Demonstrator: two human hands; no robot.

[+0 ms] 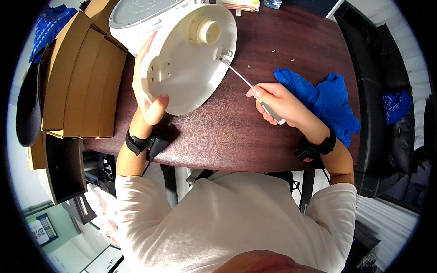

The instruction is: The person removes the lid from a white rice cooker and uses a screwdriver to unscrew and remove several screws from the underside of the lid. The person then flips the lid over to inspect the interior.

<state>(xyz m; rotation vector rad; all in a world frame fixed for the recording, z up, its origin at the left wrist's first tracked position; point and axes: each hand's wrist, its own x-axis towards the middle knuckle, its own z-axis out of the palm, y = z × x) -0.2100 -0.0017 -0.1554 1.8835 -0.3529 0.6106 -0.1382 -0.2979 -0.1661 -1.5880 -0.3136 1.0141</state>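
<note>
At the far left a blue bag [54, 22] sits behind a stack of brown cardboard boxes [77, 86], which stands at the left end of the dark reddish-brown tabletop [205, 141]. Just right of the boxes, the left hand [148, 108], with a black strap [135, 144] round its wrist, is clamped on the left edge of a round white cover [191, 84], thumb at the lower rim and fingers running up the outer side. Behind the cover stands a white appliance [145, 20] with a grey top; whether the two touch is hard to tell. The cover is tilted above the left half of the tabletop with its hollow inside turned toward the person, showing a cream round spout [210, 33], a small plate at the left and a small bracket [226, 53] at the right. The tip of a screwdriver [272, 111] is at that bracket; its exact contact is too small to make out. Its shaft slants down rightward to a grey and white handle, around which the right hand [286, 103] is closed, well apart from the left. Three small screws [274, 51] lie beyond the right hand. Right of it lies a crumpled blue cloth [325, 95], and past the tabletop's edge is a black sofa [373, 95].
</note>
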